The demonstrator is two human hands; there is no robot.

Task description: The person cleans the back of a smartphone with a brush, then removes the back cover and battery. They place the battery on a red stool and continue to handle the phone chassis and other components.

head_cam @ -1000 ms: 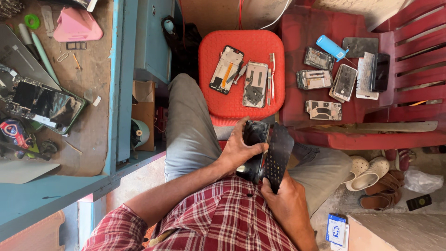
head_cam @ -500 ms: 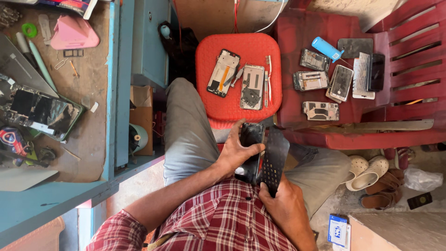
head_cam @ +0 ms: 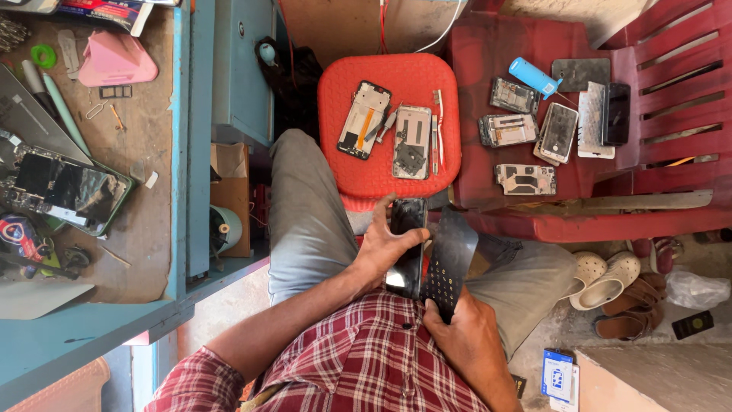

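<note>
red stool (head_cam: 343, 164) crowded ahead; desk (head_cam: 179, 252) left

A dark glossy phone screen (head_cam: 406, 248) sits in the left hand (head_cam: 385, 248), just beside a black flat panel (head_cam: 451, 263) pinched by the right hand (head_cam: 465, 343). A blue-and-white battery package (head_cam: 559, 376) lies on the floor, lower right. A brown cardboard box (head_cam: 229, 194) stands under the bench.

Bright, even daylight throughout. Shadows are soft and short; a darker pocket sits beside the red stool (head_cam: 389, 122). Slight glare on the dark panel (head_cam: 451, 259). Focus sharp; mild wide-angle stretch at the edges.
</note>
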